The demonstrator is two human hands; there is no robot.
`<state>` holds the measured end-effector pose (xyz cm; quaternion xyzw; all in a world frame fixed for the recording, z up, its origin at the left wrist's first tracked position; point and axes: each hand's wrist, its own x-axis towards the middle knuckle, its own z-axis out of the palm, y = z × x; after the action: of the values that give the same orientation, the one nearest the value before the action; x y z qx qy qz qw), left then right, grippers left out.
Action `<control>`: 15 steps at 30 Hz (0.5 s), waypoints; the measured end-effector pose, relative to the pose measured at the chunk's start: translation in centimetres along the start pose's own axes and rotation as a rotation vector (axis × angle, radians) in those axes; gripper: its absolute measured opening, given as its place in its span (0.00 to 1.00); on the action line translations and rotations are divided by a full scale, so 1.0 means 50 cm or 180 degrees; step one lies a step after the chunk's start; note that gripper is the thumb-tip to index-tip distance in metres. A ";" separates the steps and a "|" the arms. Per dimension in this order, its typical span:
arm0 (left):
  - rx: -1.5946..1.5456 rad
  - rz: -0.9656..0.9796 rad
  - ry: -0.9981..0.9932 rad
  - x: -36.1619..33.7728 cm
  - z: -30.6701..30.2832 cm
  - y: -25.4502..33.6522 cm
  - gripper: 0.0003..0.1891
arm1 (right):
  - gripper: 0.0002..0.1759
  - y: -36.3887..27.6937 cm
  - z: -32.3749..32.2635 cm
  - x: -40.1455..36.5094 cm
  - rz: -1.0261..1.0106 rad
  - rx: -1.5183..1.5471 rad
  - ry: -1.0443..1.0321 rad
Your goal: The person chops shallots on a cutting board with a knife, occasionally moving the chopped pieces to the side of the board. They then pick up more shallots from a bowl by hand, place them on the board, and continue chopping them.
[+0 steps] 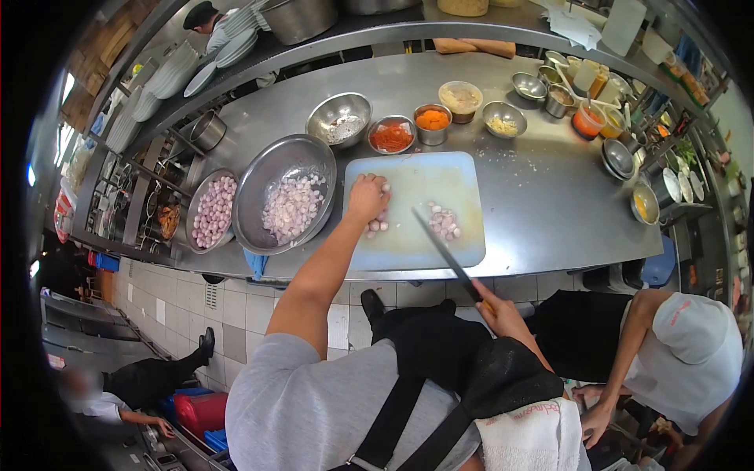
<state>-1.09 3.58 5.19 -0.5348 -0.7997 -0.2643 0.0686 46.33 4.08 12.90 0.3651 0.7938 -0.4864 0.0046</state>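
Note:
A pale cutting board [408, 177] lies on the steel counter. On its left side my left hand [367, 198] is closed, fingers curled around a small peeled shallot, with more whole shallots [378, 225] just below the palm. My right hand [503, 318] grips the handle of a kitchen knife [446, 250] at the counter's front edge. Its blade slants up and left over the board, the tip beside a small pile of cut shallots [444, 222]. Left of the board, a large steel bowl [324, 161] holds chopped shallots, and a smaller steel bowl [191, 228] holds whole peeled ones.
Behind the board stand a bowl of red strips [391, 136], a pot of orange pieces [433, 119] and a lidded tub [461, 100]. A shelf [408, 31] spans the back. One co-worker [683, 353] bends close on my right; another person [141, 392] is at lower left.

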 end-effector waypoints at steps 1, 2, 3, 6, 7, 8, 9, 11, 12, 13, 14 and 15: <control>0.0230 0.0020 -0.0399 0.014 -0.002 -0.006 0.13 | 0.35 0.004 0.005 0.002 -0.0008 0.0007 0.0027; 0.0466 0.0044 -0.0795 0.027 -0.003 -0.009 0.14 | 0.35 0.016 0.018 0.005 -0.0048 -0.0113 -0.0052; 0.0472 0.0080 -0.0784 0.036 0.001 -0.009 0.14 | 0.35 0.026 0.031 0.008 -0.0085 -0.0230 -0.0129; 0.0276 0.0202 -0.0833 0.043 0.016 0.006 0.14 | 0.35 0.047 0.050 0.015 -0.0072 0.0002 0.0048; -0.0186 0.0327 -0.0549 0.033 0.021 0.019 0.14 | 0.35 0.049 0.052 0.013 -0.0051 0.0073 0.0134; -0.0653 0.0440 -0.0277 0.016 0.026 0.034 0.13 | 0.35 0.053 0.053 0.013 -0.0017 0.0090 0.0157; -0.0674 0.0465 -0.0313 -0.010 0.018 0.062 0.13 | 0.35 0.058 0.055 0.017 0.0041 0.0082 0.0209; -0.1432 0.0138 -0.0662 -0.070 -0.010 0.135 0.13 | 0.35 0.057 0.057 0.020 0.0153 0.0106 0.0276; -0.1451 0.0153 -0.0721 -0.102 0.008 0.148 0.13 | 0.35 0.053 0.059 0.022 0.0133 0.0077 0.0332; -0.1486 0.0156 -0.0727 -0.136 0.029 0.158 0.14 | 0.35 0.054 0.062 0.019 0.0116 0.0041 0.0378; -0.1520 0.0148 -0.0723 -0.160 0.048 0.162 0.14 | 0.35 0.070 0.075 0.023 0.0025 -0.0022 0.0431; -0.1539 0.0135 -0.0751 -0.170 0.057 0.166 0.14 | 0.35 0.071 0.076 0.022 0.0059 -0.0021 0.0419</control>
<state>10.38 0.42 2.31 -0.5793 -0.7044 -0.3820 -0.1493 46.25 2.68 7.78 0.4037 0.7905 -0.4587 -0.0419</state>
